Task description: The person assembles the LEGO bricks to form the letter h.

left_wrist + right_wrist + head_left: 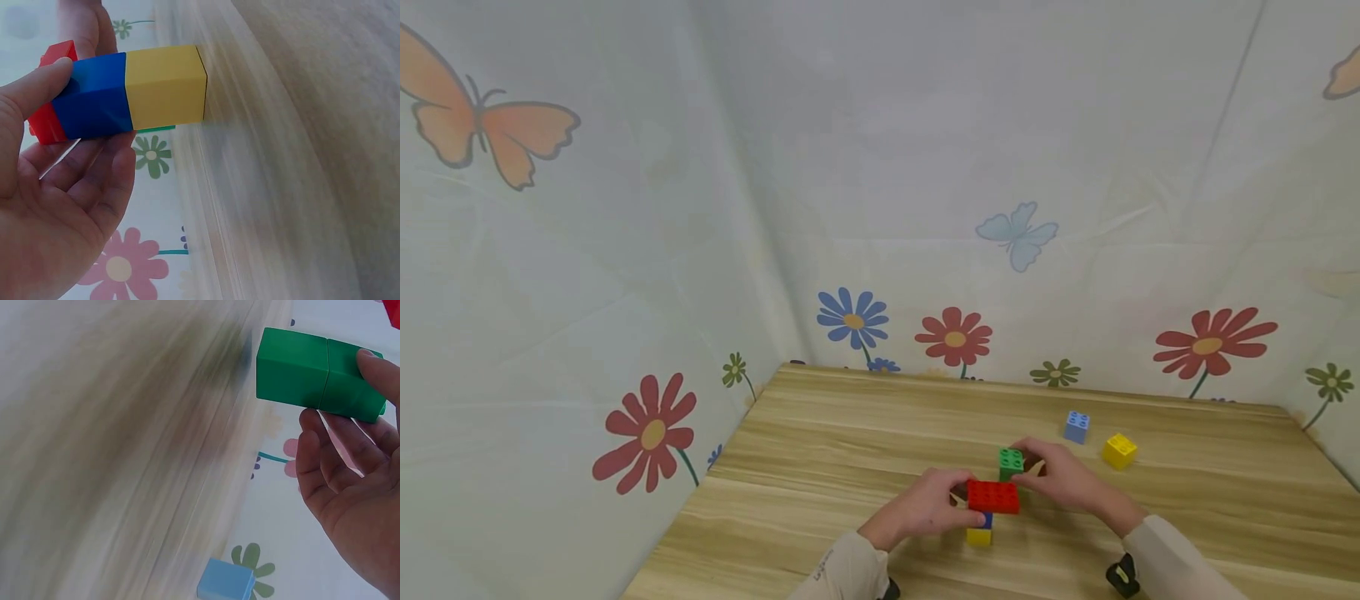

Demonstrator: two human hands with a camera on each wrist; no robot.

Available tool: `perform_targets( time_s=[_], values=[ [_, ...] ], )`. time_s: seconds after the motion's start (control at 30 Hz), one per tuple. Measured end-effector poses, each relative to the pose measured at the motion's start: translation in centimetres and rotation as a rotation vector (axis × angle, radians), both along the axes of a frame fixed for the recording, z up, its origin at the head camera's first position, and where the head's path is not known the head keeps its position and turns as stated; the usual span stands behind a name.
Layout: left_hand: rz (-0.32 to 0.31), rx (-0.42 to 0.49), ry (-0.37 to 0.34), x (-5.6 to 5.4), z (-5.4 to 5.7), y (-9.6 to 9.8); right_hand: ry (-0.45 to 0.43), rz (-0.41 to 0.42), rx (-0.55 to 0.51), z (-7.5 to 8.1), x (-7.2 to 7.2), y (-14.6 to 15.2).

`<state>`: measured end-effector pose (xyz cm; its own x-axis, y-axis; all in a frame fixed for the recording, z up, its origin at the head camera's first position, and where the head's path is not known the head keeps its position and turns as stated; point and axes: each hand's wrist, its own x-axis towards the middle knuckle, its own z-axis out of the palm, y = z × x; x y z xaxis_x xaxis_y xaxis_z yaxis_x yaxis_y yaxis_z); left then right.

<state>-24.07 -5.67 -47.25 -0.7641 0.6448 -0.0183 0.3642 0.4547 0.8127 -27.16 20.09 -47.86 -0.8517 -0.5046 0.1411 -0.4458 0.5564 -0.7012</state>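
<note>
My left hand [928,504] grips a small stack of toy building bricks. At its top is a wide red brick [992,497], with a blue brick [97,97] below it and a yellow brick [165,87] at the bottom. The left thumb lies against the red and blue bricks. Two green bricks [292,369], joined one on the other, are pinched between the thumb and fingers of my right hand [1063,475]. In the head view the green pair stands just behind the red brick.
Farther back on the wood-grain table [850,433], a light blue brick [1077,429] and a loose yellow brick [1120,452] sit to the right of the hands. A pale curtain [880,167] printed with flowers and butterflies hangs behind and to the left.
</note>
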Motion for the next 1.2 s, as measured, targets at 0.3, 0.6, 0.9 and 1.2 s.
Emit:
perform_targets(
  time_s=[0.3, 0.6, 0.9, 1.2],
  values=[
    [0.015, -0.007, 0.017, -0.1, -0.1, 0.0, -0.021, 0.016, 0.0, 0.5, 1.3, 1.1],
    [-0.008, -0.029, 0.067, 0.2, 0.3, 0.3, -0.044, 0.023, 0.024, 0.9, 2.6, 1.5],
    [0.016, -0.033, 0.093, 0.2, 0.6, 1.2, -0.058, 0.062, 0.002, 0.5, 3.4, 1.8],
    [0.013, -0.036, 0.087, 0.1, 0.7, 2.1, 0.003, 0.093, -0.027, 0.0, 4.1, 1.8]
  ],
)
